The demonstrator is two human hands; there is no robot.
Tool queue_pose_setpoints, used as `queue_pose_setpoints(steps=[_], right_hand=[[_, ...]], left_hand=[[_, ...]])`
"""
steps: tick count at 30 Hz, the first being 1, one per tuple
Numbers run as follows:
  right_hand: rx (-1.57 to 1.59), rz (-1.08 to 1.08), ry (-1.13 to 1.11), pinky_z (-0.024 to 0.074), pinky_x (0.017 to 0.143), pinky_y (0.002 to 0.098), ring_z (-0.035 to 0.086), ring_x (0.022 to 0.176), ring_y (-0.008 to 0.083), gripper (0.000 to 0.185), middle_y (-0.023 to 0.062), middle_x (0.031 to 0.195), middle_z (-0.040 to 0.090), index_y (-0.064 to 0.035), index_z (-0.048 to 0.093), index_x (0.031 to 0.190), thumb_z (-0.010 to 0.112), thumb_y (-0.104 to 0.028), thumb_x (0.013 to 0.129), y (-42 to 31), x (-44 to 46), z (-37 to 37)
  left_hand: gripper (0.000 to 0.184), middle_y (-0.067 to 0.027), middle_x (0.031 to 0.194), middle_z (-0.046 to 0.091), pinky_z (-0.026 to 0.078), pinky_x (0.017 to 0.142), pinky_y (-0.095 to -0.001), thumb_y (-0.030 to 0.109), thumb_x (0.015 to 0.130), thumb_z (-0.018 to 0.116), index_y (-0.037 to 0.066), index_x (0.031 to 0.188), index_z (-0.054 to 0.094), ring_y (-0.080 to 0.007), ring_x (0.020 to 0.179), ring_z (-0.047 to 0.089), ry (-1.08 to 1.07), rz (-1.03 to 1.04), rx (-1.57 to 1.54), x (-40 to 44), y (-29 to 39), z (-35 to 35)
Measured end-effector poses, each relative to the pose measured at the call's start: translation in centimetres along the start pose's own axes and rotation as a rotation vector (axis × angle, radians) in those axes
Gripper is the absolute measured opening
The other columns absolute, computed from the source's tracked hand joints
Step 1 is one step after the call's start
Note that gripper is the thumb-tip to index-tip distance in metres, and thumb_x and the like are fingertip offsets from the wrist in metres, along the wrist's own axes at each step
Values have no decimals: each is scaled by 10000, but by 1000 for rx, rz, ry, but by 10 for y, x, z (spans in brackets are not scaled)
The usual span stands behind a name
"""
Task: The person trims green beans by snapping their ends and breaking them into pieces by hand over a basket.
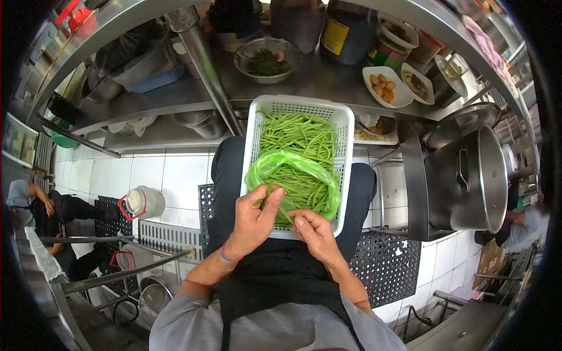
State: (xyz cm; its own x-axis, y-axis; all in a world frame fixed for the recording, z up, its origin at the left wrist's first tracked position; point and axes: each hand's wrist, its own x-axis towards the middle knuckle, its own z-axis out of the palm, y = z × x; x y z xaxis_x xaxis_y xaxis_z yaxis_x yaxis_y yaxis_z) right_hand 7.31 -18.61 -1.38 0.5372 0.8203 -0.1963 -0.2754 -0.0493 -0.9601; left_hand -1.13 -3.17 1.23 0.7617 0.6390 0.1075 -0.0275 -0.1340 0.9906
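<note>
A white plastic basket [346, 175] rests on my lap, and green beans [298, 137] fill its far part. In the near part lies an open light-green plastic bag [332, 190] with more green beans inside it. Over the bag's near left edge, my left hand [254, 216] is closed, with green beans between its thumb and fingers. My right hand [316, 233] is beside it at the near rim, thumb and forefinger pinched on what looks like a green bean; its tip is partly hidden by the fingers.
Ahead stands a metal counter [175, 96] with a steel bowl of greens [268, 61] and white dishes [386, 86]. To my right is a large steel pot [468, 181]. A white bucket [145, 202] stands on the left floor. Other people [41, 205] sit at both sides.
</note>
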Motion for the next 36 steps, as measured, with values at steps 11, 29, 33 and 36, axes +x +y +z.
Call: queue_pose_setpoints(steps=[11,29,33,36], right_hand=[[-226,-93,62,415,571,236,521,627,81,177,15,719,590,16,667,935,549,-114,959,11,-3,0],[-622,-210,449,440,533,317,511,531,182,143,75,659,580,23,660,907,602,-105,880,-14,20,-39],[-1103,-279,486,496,606,398,606,613,313,184,170,723,622,22,665,837,691,-160,826,-8,29,-23],[-1119,-263,450,492,612,425,606,627,347,183,180,734,629,22,663,818,686,-160,825,-4,29,-24]], left_hand=[[112,-149,720,626,470,564,-313,59,882,652,-52,871,655,-249,625,620,-64,231,138,-11,20,2],[366,-46,656,480,393,491,-275,336,1051,388,48,845,481,-119,543,443,-29,-344,-837,-15,-2,-19],[335,4,659,457,386,504,-245,323,1038,444,29,899,525,-91,559,438,-163,-380,-675,-19,0,-25],[282,45,675,463,376,541,-218,279,1023,503,16,950,572,-57,600,442,-200,-353,-491,-23,-1,-25]])
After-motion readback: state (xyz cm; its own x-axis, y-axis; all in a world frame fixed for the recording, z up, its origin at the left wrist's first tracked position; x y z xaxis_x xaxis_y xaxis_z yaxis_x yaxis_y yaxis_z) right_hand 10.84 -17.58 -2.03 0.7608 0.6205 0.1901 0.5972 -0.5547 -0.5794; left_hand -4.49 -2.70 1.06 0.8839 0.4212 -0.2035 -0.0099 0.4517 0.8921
